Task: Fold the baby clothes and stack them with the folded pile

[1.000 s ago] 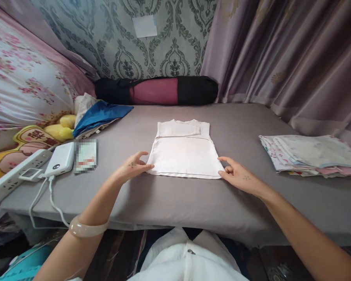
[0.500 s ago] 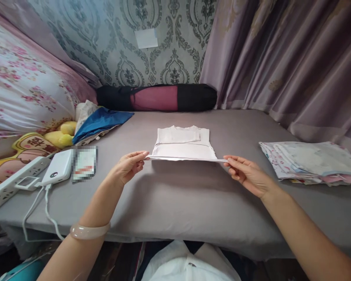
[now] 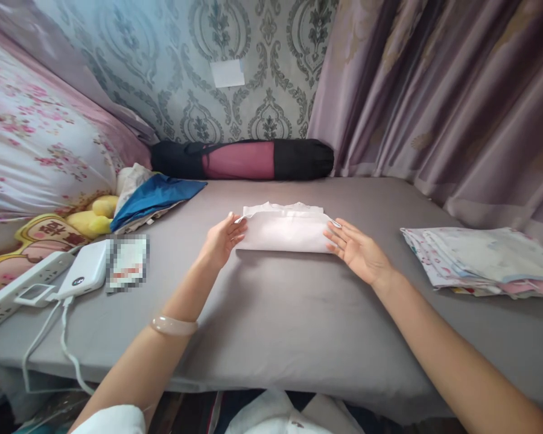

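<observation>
Change: the near hem of the shirt (image 3: pixel 285 234), lifted half a second ago, now lies over at the far end. The shirt is half as long as before, and both hands have gone further out over the bed (image 3: pixel 271 325).
Left fingers: thumb and fingertips (image 3: pixel 236 224) are pinched together on the left corner of the turned-over hem.
Right fingers: these fingers (image 3: pixel 333 232) lie straight and close together along the shirt's right end, with the thumb on top clamping the hem's right corner.
Left hand: the left hand (image 3: pixel 221 240) is at the shirt's left edge, palm turned inward.
Right hand: the right hand (image 3: pixel 357 250) is at the right edge, palm turned up and inward.
Left wrist: it wears a pale bangle (image 3: pixel 174 325).
Shirt: white, folded double, flat on the grey bed at its middle, between the two hands. The fold is on the near side, the hem and neckline on the far side.
Right of the scene: a stack (image 3: pixel 484 256) of folded printed cloth lies on the bed, well apart from the right hand.
Left of the scene: a white power bank (image 3: pixel 85 272) with its cable lies near the bed's edge, and a blue cloth (image 3: pixel 156 190) lies farther back.
Far end: a black and pink roll (image 3: pixel 242 160) lies against the wall.
</observation>
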The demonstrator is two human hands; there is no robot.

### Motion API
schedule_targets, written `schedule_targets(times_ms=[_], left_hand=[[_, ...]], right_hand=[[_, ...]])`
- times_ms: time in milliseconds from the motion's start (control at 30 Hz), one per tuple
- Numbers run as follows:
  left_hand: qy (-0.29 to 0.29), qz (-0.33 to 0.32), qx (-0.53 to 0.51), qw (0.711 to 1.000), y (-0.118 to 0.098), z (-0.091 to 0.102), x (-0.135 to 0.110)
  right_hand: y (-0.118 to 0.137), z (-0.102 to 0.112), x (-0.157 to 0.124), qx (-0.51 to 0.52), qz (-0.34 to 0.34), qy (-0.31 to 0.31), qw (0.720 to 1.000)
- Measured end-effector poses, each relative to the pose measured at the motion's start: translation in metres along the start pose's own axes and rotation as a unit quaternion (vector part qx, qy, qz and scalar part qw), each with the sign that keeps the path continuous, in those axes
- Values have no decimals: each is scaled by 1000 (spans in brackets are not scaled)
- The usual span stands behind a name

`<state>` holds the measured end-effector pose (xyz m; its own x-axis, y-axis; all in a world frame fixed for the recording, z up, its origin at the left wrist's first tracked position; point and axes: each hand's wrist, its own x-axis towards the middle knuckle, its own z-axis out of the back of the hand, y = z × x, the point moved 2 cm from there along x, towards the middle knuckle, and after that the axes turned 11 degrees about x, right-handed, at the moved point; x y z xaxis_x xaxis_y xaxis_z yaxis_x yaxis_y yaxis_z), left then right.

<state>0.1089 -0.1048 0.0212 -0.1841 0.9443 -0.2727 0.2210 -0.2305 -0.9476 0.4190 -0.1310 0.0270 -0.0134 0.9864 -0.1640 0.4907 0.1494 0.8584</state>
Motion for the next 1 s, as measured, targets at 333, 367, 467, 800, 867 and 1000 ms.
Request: schedule_targets(times_ms=[333,367,467,800,867,1000], left_hand=[[-22,-20,1,1000,8,-27,53],[-27,-21,-1,999,8,-30,57],[-35,-21,-8,999,7,-36,69],[-37,-26,-7,999,13,-46,106],[-36,-29,-3,999,15,-47,110],[-39,-32,9,999,17,-49,116]], right_hand=[[-11,-14,51,-14,-17,-6,1000],[-11,-15,56,-21,-17,-10,1000],[-12,-16,69,-50,-15,-19,998],[-15,-19,99,-40,-34,-27,998],[-16,-19,103,-38,-39,-29,998],[-20,-16,111,-14,-50,-37,998]])
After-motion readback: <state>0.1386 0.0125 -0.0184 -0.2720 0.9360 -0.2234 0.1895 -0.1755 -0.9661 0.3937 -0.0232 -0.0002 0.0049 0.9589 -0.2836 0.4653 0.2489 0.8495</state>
